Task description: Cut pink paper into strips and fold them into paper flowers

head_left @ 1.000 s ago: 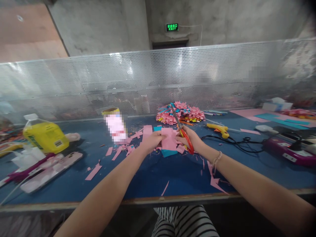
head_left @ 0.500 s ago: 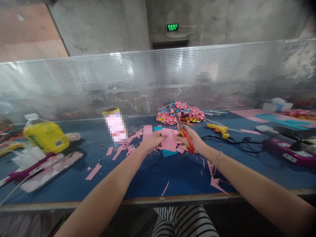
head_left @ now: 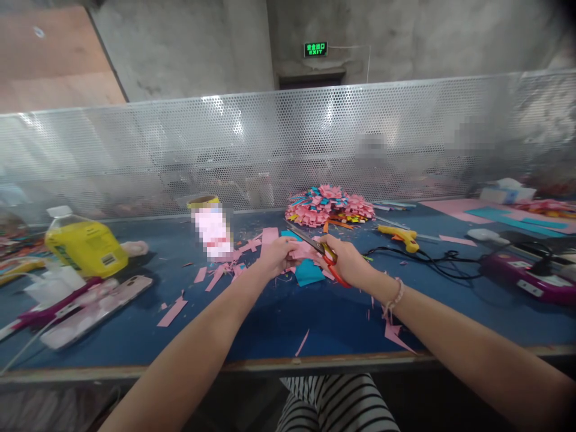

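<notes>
In the head view my left hand (head_left: 278, 255) is closed on a piece of pink paper (head_left: 297, 252). My right hand (head_left: 345, 259) grips a pair of scissors (head_left: 330, 257) with red and yellow handles, its fingers through or around them. The blades point left, lying across the far side of the pink paper; whether they are parted I cannot tell. Under both hands lies a blue paper piece (head_left: 309, 273) on the table. Pink strips and scraps (head_left: 218, 277) are scattered left of my left hand. A heap of pink, blue and yellow cut-paper flowers (head_left: 328, 204) sits beyond the hands.
A yellow glue gun (head_left: 399, 237) lies to the right, near a purple power strip (head_left: 531, 279). At left stand a bottle of yellow liquid (head_left: 85, 246) and a phone (head_left: 96, 312). A blurred-out cylindrical container (head_left: 211, 231) stands mid-left. Perforated metal screen (head_left: 252, 144) backs the table.
The scissors have swung from pointing up and away to pointing left across the paper. My right hand has turned with them. The pink paper, flat before, now looks tilted or folded.
</notes>
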### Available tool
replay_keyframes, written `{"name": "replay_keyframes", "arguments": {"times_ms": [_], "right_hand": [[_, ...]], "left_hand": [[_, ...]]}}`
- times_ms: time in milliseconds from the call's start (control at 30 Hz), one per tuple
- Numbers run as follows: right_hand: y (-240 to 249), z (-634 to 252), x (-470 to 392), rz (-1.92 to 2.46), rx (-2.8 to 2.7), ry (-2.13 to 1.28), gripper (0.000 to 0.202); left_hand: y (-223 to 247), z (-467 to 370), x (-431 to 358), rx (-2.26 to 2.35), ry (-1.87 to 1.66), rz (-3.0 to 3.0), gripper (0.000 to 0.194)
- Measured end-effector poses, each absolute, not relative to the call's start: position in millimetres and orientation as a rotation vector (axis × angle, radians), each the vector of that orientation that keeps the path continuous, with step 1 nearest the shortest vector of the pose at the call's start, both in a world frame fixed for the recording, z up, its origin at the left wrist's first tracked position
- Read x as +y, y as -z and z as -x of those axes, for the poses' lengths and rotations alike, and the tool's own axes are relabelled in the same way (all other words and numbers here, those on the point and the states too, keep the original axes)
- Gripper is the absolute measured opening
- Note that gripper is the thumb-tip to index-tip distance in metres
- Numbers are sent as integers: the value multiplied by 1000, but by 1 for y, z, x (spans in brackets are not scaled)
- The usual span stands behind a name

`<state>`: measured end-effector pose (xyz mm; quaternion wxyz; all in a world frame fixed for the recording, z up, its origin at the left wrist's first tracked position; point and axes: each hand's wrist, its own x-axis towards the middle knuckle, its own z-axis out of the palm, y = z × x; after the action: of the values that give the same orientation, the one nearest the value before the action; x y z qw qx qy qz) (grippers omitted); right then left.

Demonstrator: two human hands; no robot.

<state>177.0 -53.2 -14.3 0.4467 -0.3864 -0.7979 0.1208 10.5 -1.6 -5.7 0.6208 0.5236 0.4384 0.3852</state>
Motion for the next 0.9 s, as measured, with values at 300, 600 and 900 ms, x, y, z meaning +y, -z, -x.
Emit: {"name": "replay_keyframes", "arguments": {"times_ms": [300,600,900], "right_hand": [[16,-178,-37,933,-1608,-694,26],[11,-178,-39,899,-1224,-1215,41],[13,-178,-35,876,-1108,-1250,42]], "left_hand": [[0,-10,-7,973,-775,-1212,15],[2,-6,-3,978,-737,-1159,31],[1,-7,-3,1039,-672,-1307,22]]}}
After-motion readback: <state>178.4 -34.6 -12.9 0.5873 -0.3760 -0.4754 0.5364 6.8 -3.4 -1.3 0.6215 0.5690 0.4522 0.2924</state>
